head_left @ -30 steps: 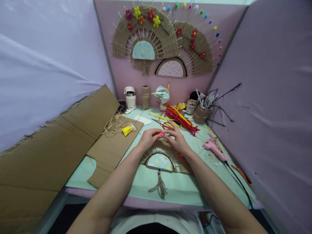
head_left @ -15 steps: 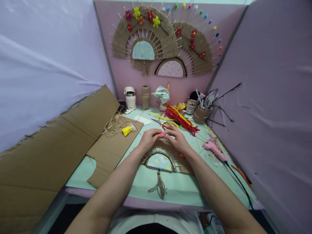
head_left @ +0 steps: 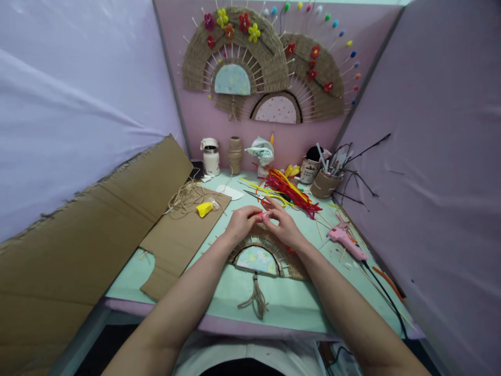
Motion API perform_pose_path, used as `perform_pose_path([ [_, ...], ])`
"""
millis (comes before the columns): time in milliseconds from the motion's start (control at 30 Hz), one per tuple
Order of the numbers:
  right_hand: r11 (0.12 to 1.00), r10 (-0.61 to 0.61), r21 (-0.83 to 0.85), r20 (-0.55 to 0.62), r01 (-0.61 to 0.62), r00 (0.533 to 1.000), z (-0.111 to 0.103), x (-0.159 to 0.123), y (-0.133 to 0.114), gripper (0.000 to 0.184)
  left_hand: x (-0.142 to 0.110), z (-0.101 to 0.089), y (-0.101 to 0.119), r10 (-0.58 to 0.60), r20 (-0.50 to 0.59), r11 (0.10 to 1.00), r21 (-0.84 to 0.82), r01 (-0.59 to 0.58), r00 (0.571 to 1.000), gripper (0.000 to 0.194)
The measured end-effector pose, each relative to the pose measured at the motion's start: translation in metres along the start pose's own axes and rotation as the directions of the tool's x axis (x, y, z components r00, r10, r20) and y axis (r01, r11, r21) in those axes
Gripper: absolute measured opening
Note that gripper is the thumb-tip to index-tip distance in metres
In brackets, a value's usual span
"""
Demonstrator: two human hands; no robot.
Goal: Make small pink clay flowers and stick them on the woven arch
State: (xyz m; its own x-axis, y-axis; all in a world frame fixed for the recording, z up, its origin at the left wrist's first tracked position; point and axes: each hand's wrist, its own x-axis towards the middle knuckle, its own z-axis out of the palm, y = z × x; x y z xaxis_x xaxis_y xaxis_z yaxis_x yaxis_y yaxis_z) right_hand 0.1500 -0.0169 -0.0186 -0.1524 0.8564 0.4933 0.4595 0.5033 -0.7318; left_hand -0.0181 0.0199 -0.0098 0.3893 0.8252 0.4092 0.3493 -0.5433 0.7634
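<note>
Above the far rim of a twine-woven fan (head_left: 290,258), my left hand (head_left: 243,222) pinches a small red piece (head_left: 260,214), mostly hidden by the fingers; it looks like bent pipe cleaner. My right hand (head_left: 282,223) meets it from the other side, thumb and forefinger closed on the same piece and the other fingers lifted. Lying beneath both wrists, the fan has a blue floral half-circle (head_left: 257,260) at its centre and a twine tassel (head_left: 256,300) toward me. A red flower on the fan is partly covered by my right wrist. Scissors (head_left: 256,195) lie just beyond the hands.
Red and yellow pipe cleaners (head_left: 291,190) lie behind my right hand. A pink glue gun (head_left: 348,243) with its cord is at right. Cardboard (head_left: 180,237) holding loose twine (head_left: 186,198) and a yellow piece (head_left: 204,209) lies left. A twine spool (head_left: 235,156) stands at the back.
My right thumb and forefinger have closed in on the red piece, and less of it shows. The whole view has shifted slightly; the fan stays in place.
</note>
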Motion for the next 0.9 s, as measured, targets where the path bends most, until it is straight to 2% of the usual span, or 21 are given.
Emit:
perform_pose_path([
  [233,1.0,0.019,-0.022,-0.141,-0.023,0.99,0.0,0.0,-0.004,0.012,0.002,-0.001,-0.003,0.009,-0.04,0.998,0.069,-0.006,0.999,0.014],
  [300,0.996,0.086,0.037,-0.208,-0.08,0.974,-0.001,0.001,0.0,0.014,0.003,-0.003,-0.008,-0.029,-0.053,0.992,0.121,0.036,0.998,0.015],
  [400,0.969,0.221,0.172,-0.301,-0.175,0.928,-0.004,0.004,0.007,0.02,0.005,-0.006,-0.02,-0.102,-0.066,0.974,0.196,0.113,0.993,0.018],
  [467,0.926,0.318,0.299,-0.291,-0.229,0.902,-0.007,0.006,0.01,0.026,0.007,-0.009,-0.027,-0.136,-0.07,0.954,0.258,0.149,0.988,0.02],
  [600,0.813,0.443,0.488,-0.164,-0.317,0.882,-0.007,0.008,0.012,0.031,0.008,-0.01,-0.03,-0.127,-0.058,0.935,0.326,0.139,0.99,0.021],
  [700,0.849,0.369,0.453,-0.135,-0.274,0.919,-0.005,0.007,0.008,0.027,0.006,-0.007,-0.018,-0.089,-0.174,0.98,0.161,0.117,0.981,0.025],
  [733,0.882,0.315,0.407,-0.132,-0.238,0.94,-0.004,0.006,0.006,0.024,0.005,-0.005,-0.013,-0.104,-0.188,0.993,0.038,0.113,0.977,0.025],
  [767,0.916,0.257,0.349,-0.128,-0.199,0.958,-0.003,0.005,0.003,0.021,0.004,-0.003,-0.007,-0.158,-0.159,0.983,-0.121,0.139,0.975,0.026],
  [833,0.967,0.154,0.221,-0.104,-0.128,0.983,-0.001,0.003,-0.003,0.019,0.002,0.002,0.002,-0.288,0.0,0.866,-0.426,0.261,0.958,0.034],
  [900,0.991,0.077,0.118,-0.073,-0.068,0.994,0.002,0.0,-0.009,0.023,0.001,0.006,0.007,-0.339,0.088,0.728,-0.606,0.321,0.937,0.037],
])
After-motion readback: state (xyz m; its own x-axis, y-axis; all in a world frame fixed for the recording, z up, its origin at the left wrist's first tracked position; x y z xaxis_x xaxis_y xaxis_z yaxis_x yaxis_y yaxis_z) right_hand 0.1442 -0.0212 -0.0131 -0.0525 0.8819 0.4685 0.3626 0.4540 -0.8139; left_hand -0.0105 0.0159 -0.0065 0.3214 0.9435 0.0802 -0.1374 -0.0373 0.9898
